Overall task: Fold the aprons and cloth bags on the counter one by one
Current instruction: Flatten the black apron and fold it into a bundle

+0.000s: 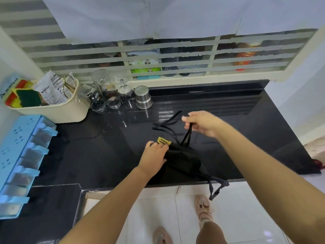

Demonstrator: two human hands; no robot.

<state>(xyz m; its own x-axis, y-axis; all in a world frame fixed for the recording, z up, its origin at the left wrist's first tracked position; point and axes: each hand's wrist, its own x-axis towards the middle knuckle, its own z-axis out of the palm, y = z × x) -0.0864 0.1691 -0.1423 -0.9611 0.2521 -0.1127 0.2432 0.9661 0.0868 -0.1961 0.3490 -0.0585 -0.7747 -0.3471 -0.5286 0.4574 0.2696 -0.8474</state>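
Here's the black cloth, apron or bag, hard to tell which, bunched near the front edge of the dark counter. Its long axis runs from ten o'clock, where a yellow tag pokes out, down to four o'clock, where a hanging strap trails over the counter's lip.

The left hand lies flat on the bundle's nine o'clock side, fingers fairly straight, pressing it down right beside the tag. It is clearly the nearer hand. The right hand hovers above at about one o'clock from the bundle, thumb and fingers pinching a strap that runs taut from the cloth up to it. More loose straps sprawl on the counter at twelve o'clock.

Likely call: the strap gets laid back toward seven o'clock, onto the bundle, while the left hand pins it.

As for writing, the yellow tag shows only dark bars, with no readable words. A packet in the cream basket at ten o'clock carries print too small to read.
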